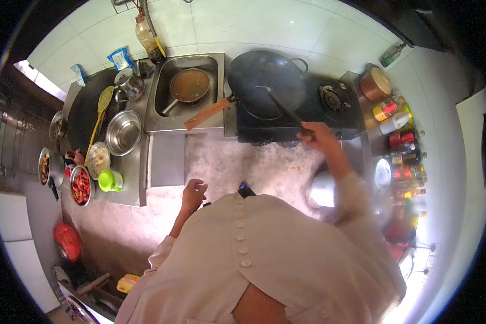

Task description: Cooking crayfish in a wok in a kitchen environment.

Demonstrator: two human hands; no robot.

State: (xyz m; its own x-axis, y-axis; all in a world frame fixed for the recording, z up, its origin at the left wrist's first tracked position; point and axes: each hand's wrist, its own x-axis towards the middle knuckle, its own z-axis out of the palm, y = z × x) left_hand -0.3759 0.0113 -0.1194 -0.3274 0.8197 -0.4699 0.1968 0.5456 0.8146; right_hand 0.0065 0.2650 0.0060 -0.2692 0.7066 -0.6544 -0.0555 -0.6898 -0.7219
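My right hand (pixel 316 135) grips the dark handle of a wok spatula (pixel 284 106). Its metal head rests inside a large black wok (pixel 263 73) on the gas stove (pixel 249 128). A haze hangs over the wok, and I cannot make out any food in it. The wok's wooden handle (pixel 207 114) points toward me on the left, over the sink's front edge. My left hand (pixel 194 194) hangs beside my body above the floor, fingers loosely bent, with nothing visible in it. The counter lies beyond it to the left.
A brown-bottomed pan (pixel 189 85) sits in the steel sink (pixel 220 77). Left counter: steel bowl (pixel 123 133), yellow strainer (pixel 104 99), green-lidded container (pixel 110 180), bowl of red pieces (pixel 81 186). A second burner (pixel 334 97), a brown pot (pixel 376 83) and several bottles (pixel 405 158) stand right.
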